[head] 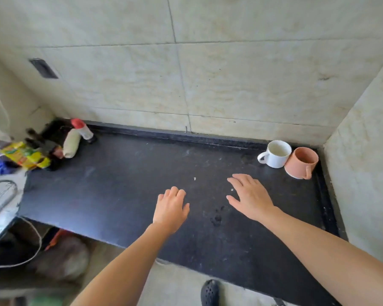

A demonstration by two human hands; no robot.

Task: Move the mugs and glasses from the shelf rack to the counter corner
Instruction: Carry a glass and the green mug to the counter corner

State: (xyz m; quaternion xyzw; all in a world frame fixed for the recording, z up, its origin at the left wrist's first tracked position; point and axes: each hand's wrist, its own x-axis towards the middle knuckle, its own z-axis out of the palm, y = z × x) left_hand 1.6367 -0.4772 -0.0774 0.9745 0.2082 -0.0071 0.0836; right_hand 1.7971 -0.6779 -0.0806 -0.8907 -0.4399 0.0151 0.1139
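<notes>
Your counter (119, 195) is a dark slab w/ tiled walls at the back and right. Clutter sits at its back-left corner: yellow packets (24, 156) and a red-capped bottle (83, 130). The shelf rack isn't in view, so you can't tell how many mugs or glasses are left on it.

Risks: the two mugs already fill the back-right corner tight, touching each other. Set the next piece down too close and you'll prob knock one over or clink rims. The pink mug (301, 162) looks close to the raised right edge, so a bump could tip it. Glasses would be worse, chipping on stone.

White mug (275, 153) stands upright, handle pointing left; pink mug just right of it, handle toward you.

Both hands hover over the counter's middle, palms down, fingers spread, holding nothing. Right hand (251, 198) is near the mugs, fwd-right of it; left hand (171, 207) is well apart from them.
</notes>
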